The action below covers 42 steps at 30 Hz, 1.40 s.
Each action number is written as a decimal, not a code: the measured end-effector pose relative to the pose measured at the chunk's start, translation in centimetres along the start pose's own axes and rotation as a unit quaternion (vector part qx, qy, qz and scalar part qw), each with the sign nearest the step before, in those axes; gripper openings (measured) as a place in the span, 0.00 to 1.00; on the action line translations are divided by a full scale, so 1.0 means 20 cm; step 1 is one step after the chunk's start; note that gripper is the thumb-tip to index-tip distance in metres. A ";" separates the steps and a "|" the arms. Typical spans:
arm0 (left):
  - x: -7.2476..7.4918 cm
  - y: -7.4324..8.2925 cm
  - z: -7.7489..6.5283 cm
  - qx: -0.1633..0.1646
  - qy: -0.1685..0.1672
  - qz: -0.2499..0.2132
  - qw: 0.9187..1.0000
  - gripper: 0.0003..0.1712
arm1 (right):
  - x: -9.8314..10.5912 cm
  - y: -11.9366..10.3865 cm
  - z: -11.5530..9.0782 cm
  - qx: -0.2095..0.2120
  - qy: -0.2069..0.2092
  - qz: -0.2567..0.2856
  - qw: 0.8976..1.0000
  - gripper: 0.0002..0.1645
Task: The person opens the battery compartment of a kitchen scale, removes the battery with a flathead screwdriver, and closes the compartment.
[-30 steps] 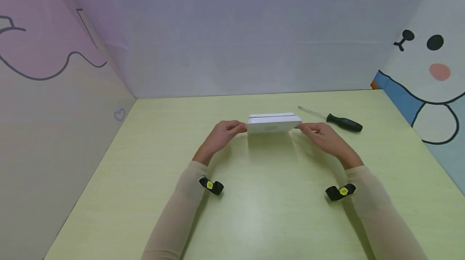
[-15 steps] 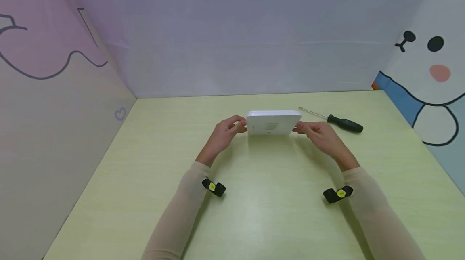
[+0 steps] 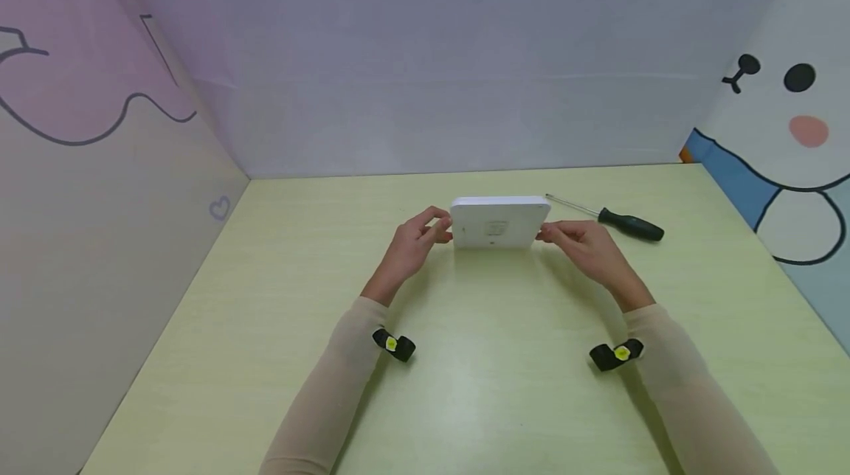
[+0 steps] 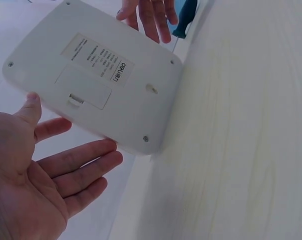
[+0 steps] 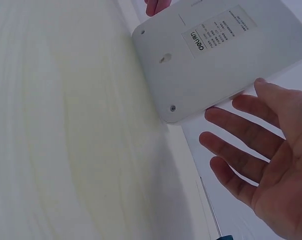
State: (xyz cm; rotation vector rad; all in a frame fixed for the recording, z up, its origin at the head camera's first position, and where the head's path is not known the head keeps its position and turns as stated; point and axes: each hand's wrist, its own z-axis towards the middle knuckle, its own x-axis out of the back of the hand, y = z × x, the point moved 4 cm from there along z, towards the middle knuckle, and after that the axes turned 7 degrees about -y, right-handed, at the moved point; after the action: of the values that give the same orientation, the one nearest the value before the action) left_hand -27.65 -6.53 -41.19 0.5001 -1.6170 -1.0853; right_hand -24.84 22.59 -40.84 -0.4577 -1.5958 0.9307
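A black-handled screwdriver (image 3: 617, 220) lies just beyond the right hand's (image 3: 593, 248) grip, its handle out to that hand's right and its metal shaft running behind the knuckles toward the upper corner of the white device (image 3: 478, 223). The device is between the two grips, standing on a long edge with its back toward the person. The left hand (image 3: 406, 248) has thumb and index finger lightly together on the side edge beside it; the right grip pinches the opposite edge in the same way.

Below both grips spreads a pale yellow-green tabletop (image 3: 498, 372), which the device's lower edge touches. Well past the grips rises a plain pale back wall (image 3: 432, 62); a pink and whitish panel (image 3: 106, 239) with drawn outlines flanks the left grip's side, and a cartoon-face panel (image 3: 764, 113) the right's.

From the head, the device's label is a blur; the left wrist view brings out its "deli" print (image 4: 100, 60), a latched cover (image 4: 83, 85) on the left grip's side, a slot (image 4: 151, 89) and four corner screws. The right wrist view shows the right palm, its lower fingers extended.
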 end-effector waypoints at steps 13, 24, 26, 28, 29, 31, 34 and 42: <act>-0.03 0.01 0.00 0.005 0.014 0.015 1.000 0.21 | -0.01 0.01 0.00 -0.010 0.035 -0.019 0.999 0.20; -0.06 0.02 0.00 -0.006 0.038 0.020 0.999 0.13 | 0.00 0.01 0.00 0.004 0.094 -0.050 0.994 0.18; -0.06 0.02 0.00 -0.006 0.043 0.025 0.999 0.12 | 0.00 0.00 0.00 0.004 0.100 -0.048 0.994 0.18; -0.06 0.02 -0.01 -0.004 0.048 0.031 0.998 0.12 | 0.00 0.00 0.00 0.003 0.105 -0.045 0.993 0.19; -0.06 0.03 -0.01 -0.003 0.050 0.032 0.998 0.11 | 0.00 0.00 0.00 0.003 0.107 -0.042 0.993 0.19; -0.07 0.03 -0.01 0.000 0.054 0.037 0.998 0.11 | -0.01 0.00 0.00 0.001 0.109 -0.033 0.993 0.18; -0.07 0.03 -0.02 0.002 0.060 0.044 0.997 0.11 | -0.01 0.00 0.00 0.001 0.113 -0.017 0.993 0.18; -0.07 0.03 -0.02 -0.001 0.080 0.043 0.996 0.12 | -0.01 -0.02 0.00 0.006 0.120 -0.006 0.993 0.17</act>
State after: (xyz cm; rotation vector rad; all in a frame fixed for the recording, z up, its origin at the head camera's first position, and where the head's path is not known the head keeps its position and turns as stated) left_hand -26.75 -5.29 -41.33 0.4993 -1.4832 -0.9574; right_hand -24.67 22.24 -40.76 -0.5301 -1.3728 0.8423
